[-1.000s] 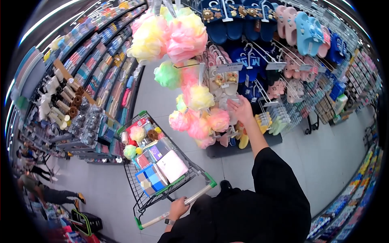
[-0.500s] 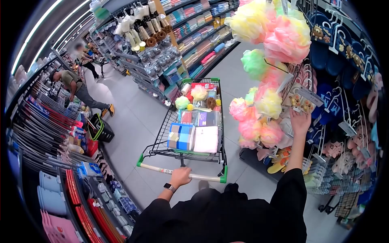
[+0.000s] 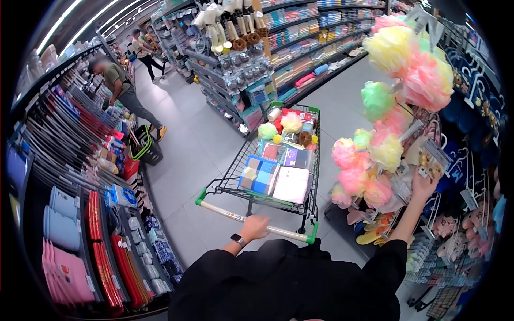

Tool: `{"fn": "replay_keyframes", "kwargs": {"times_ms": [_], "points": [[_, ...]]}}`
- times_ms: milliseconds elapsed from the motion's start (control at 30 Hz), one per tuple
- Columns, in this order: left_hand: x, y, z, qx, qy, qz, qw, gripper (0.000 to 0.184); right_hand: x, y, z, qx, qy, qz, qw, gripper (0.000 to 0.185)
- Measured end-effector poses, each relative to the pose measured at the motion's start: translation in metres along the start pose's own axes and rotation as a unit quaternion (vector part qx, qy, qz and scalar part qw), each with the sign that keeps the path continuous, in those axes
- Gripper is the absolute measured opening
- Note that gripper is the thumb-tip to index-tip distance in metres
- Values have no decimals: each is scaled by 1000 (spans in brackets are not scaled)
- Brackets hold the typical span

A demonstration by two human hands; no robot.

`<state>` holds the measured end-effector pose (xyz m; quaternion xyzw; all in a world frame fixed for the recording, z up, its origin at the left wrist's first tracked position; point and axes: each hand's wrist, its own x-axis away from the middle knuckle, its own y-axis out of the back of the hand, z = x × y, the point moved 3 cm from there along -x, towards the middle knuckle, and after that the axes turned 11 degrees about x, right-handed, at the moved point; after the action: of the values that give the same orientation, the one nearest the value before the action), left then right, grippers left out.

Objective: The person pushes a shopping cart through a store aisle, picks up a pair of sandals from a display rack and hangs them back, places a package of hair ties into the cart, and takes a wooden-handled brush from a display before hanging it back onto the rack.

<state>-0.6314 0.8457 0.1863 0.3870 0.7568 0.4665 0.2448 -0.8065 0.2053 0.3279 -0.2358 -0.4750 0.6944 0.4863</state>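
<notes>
My left hand [image 3: 255,227] is closed around the pale handle [image 3: 286,232] of a shopping cart [image 3: 230,179]. A blue checked folded cloth [image 3: 258,174], a pale pink package [image 3: 291,184], a dark purple package [image 3: 297,158] and bath puffs [image 3: 292,122] lie in the cart. To the right, my right hand [image 3: 424,185] is raised to a hanging pair of beige slippers [image 3: 424,160] with small animal-face decorations. Its fingers are curled at the slippers, partly hidden. A price tag [image 3: 437,153] sticks out just above them. Colourful bath puffs [image 3: 385,150] hang left of this hand.
Dark blue slippers [image 3: 476,107] hang at the far right. Shelves of folded towels [image 3: 300,48] stand ahead, beside a rack of brushes [image 3: 238,32]. On the left, a person [image 3: 126,91] stands near a black basket [image 3: 145,147]. Another person [image 3: 144,53] is farther back.
The view has turned left, so the cart and racks appear farther right. My right hand stays at the slippers, its fingers now more curled. My left hand still holds the handle.
</notes>
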Motion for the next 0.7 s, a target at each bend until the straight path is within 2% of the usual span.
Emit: {"fn": "replay_keyframes", "kwargs": {"times_ms": [67,200,300,333,400,467,533,633,700], "points": [[2,4,5,2,11,1,1000,26,14,15,4,34,9,10,999,53],[12,3,25,15,9,8,1000,25,105,3,-10,58,33,-41,997,53],[9,0,30,13,17,28,999,26,147,40,-7,69,-14,15,997,55],[10,-2,30,23,5,40,999,26,165,46,-10,58,-55,132,988,53],[2,0,26,32,10,13,999,28,208,49,-20,88,-50,70,992,45],[2,3,27,34,17,11,999,29,245,40,-36,76,-62,23,995,43],[-2,-10,29,42,-24,32,998,29,289,21,-57,79,-59,-7,995,47],[-10,-6,16,44,-57,23,997,29,315,-2,-81,55,-102,49,992,51],[-12,0,10,53,-37,20,998,27,326,-10,-99,40,-140,78,986,54]]}}
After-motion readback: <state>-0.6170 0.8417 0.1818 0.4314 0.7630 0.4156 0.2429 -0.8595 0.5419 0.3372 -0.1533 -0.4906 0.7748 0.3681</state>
